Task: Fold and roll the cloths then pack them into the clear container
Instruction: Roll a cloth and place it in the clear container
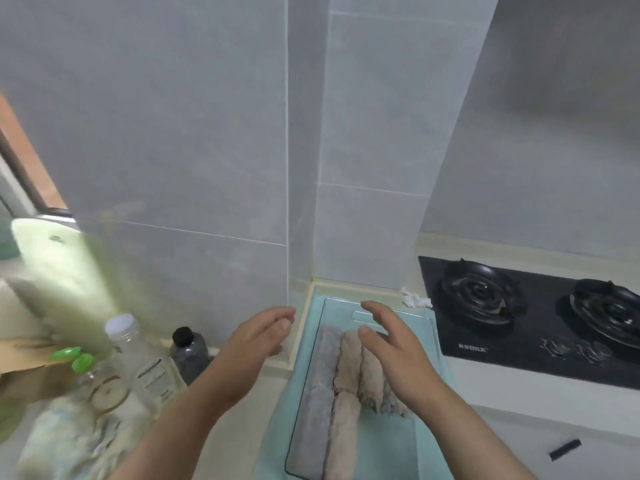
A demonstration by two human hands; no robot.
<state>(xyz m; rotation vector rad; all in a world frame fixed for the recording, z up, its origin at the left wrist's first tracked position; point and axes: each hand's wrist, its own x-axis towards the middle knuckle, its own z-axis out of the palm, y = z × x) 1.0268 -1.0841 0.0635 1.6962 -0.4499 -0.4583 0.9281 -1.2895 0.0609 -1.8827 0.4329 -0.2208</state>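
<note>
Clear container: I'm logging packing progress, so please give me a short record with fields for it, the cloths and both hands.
container: clear container, resting on a teal mat, left of the gas hob
contents: grey rolled cloth along its left side, beige rolled cloths beside it
free space: near right part bare
left hand: fingers relaxed, hovering left of the container, holding nothing
right hand: fingers spread, above the rolls, holding nothing

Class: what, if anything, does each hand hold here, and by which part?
Nothing is held. The left hand is open beside the clear container; the right hand is open over the rolled cloths inside it, fingers relaxed.
</note>
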